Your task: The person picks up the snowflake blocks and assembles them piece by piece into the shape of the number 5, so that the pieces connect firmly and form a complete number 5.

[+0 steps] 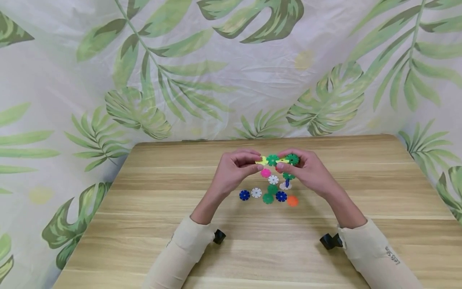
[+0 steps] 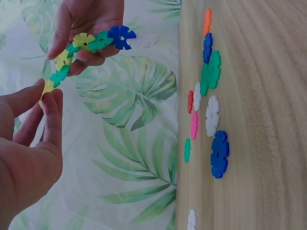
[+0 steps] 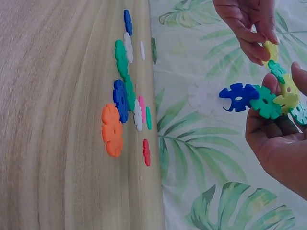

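Observation:
My left hand (image 1: pixel 234 170) pinches a yellow snowflake disc (image 2: pixel 49 89) between thumb and fingers, at one end of a chain of interlocked snowflake discs. My right hand (image 1: pixel 308 170) grips the chain farther along, by a yellow disc (image 3: pixel 289 88). Between the hands a green disc (image 1: pixel 272 160) links the two yellow ones. From the right hand hangs a tail of the chain with a green disc (image 3: pixel 266 102), a blue disc (image 3: pixel 240 96) and a pale white disc (image 3: pixel 205 97) at its end. The chain is held up above the table.
Loose discs lie on the wooden table (image 1: pixel 144 224) below the hands: blue (image 1: pixel 244 195), white (image 1: pixel 256 192), green (image 1: pixel 268 198), orange (image 1: pixel 292 201), pink (image 1: pixel 265 173) and several others. A leaf-patterned cloth (image 1: pixel 252 80) hangs behind the table's far edge.

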The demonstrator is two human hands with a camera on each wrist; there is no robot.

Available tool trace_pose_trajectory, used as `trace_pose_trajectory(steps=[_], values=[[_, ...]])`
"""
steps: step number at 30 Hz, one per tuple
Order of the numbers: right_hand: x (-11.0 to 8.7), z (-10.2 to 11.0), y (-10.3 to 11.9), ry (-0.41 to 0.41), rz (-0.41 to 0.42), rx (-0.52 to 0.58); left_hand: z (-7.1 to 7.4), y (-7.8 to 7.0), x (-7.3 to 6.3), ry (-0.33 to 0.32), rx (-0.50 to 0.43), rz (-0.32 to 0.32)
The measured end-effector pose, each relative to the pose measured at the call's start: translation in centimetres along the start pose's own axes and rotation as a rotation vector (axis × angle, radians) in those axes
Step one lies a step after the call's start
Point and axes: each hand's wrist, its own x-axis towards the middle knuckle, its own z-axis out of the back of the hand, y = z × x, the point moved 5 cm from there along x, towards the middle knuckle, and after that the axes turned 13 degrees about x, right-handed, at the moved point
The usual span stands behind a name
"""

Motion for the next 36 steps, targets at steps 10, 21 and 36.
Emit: trace_pose_trajectory(steps=[10, 21, 36], values=[[-0.1, -0.4, -0.2, -0.017, 0.016, 0.029, 0.2, -0.3, 0.1, 0.012, 0.049, -0.055], [0.0, -1.2, -0.4, -0.007, 0.034, 0.01, 0.3, -0.3, 0.1, 0.016, 0.101, -0.041], [-0.1, -0.7, -0.4, 0.019, 0.057, 0.053, -0.5, -0.5, -0.1, 0.075, 0.054, -0.037]])
